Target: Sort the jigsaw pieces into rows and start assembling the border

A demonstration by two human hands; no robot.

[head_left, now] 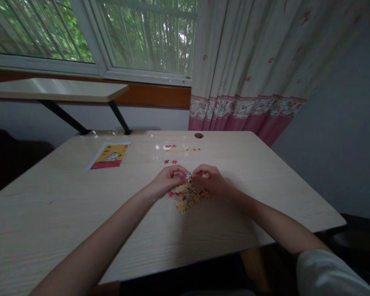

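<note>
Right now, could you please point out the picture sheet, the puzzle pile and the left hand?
Picture sheet [110, 156], head view: middle of its printed face.
Puzzle pile [192, 195], head view: middle of the heap.
Left hand [169, 179], head view: middle of the hand.

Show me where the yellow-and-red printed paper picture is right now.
In the head view, the yellow-and-red printed paper picture lies left of the small loose jigsaw pieces, on the pale wood-grain table, near the slanted black shelf supports.
</note>
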